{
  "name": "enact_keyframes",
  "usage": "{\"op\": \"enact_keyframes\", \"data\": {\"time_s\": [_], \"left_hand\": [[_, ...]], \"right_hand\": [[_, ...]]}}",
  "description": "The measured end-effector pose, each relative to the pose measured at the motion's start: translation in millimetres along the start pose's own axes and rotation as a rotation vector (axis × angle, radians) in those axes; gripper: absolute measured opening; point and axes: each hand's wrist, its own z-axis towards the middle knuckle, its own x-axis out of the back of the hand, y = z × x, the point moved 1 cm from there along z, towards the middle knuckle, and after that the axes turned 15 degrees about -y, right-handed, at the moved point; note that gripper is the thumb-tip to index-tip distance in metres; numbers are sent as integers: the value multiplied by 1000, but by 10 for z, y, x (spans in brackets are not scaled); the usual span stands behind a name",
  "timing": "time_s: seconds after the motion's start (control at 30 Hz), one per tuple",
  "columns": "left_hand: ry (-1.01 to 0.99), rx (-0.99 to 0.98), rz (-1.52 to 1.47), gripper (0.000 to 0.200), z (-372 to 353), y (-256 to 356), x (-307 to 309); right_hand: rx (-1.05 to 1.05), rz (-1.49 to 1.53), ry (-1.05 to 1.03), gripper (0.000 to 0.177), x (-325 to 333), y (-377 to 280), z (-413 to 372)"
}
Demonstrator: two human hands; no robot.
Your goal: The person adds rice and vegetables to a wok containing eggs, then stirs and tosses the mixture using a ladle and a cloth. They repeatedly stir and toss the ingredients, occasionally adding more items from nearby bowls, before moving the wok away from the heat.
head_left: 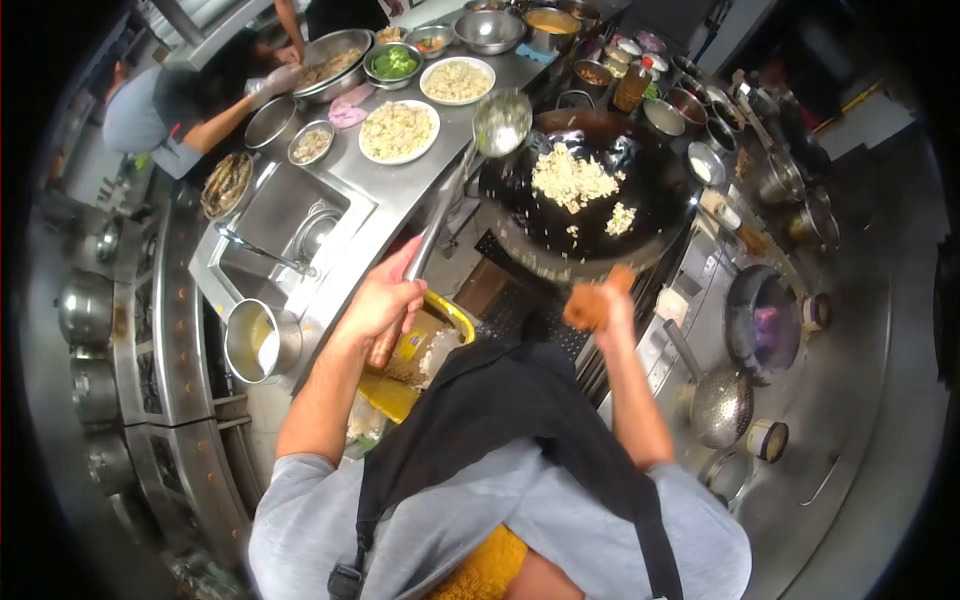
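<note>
My left hand is closed round the long handle of a ladle, whose bowl is raised beside the wok's left edge. With my right hand I grip a brown cloth at the near rim of the wok; the cloth hides what lies under it. Pale yellow, crumbly food lies in the black wok, mostly in one heap, with a smaller clump to the right. Two white plates of similar food, a nearer plate and a farther plate, stand on the steel counter to the left.
A sink and a metal pot are at the left. Beyond are bowls of ingredients and a co-worker's gloved hand. A bottle and seasoning bowls stand behind the wok. To the right lies a perforated strainer.
</note>
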Motion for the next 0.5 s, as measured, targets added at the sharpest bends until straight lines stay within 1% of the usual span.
{"op": "enact_keyframes", "data": {"time_s": [0.03, 0.07, 0.1, 0.17, 0.23, 0.27, 0.3, 0.37, 0.4, 0.43, 0.5], "left_hand": [[24, 45, 50, 78, 54, -90, -28], [44, 120, 104, 79, 148, -206, -66], [61, 199, 157, 79, 282, -362, -130], [-77, 230, -58, 77, 653, -784, -198], [-329, 209, -358, 71, 836, -878, -409], [-339, 236, -503, 67, 917, -948, -474], [-344, 251, -643, 62, 1000, -1003, -506], [-293, 327, -733, 56, 1044, -1183, -537], [-320, 330, -724, 53, 993, -1249, -527], [-363, 330, -748, 52, 948, -1291, -473], [-383, 328, -763, 60, 788, -1245, -395]], "right_hand": [[87, -99, -9, 33, 118, 250, -105], [152, -245, 67, 41, 182, 499, -182], [222, -424, 94, 44, 549, 930, -34], [261, -542, 161, 42, 584, 1079, 58], [57, -133, 72, 34, 121, 564, -14], [-38, -164, 69, 26, 73, 414, 89], [-73, -66, 86, 16, 90, 384, 172], [-138, 132, 116, 14, 188, 568, 133], [-166, 210, 92, 16, 167, 605, -42], [-226, 221, 108, 20, 346, 789, -43], [-335, 280, 58, 19, 434, 839, -196]]}}
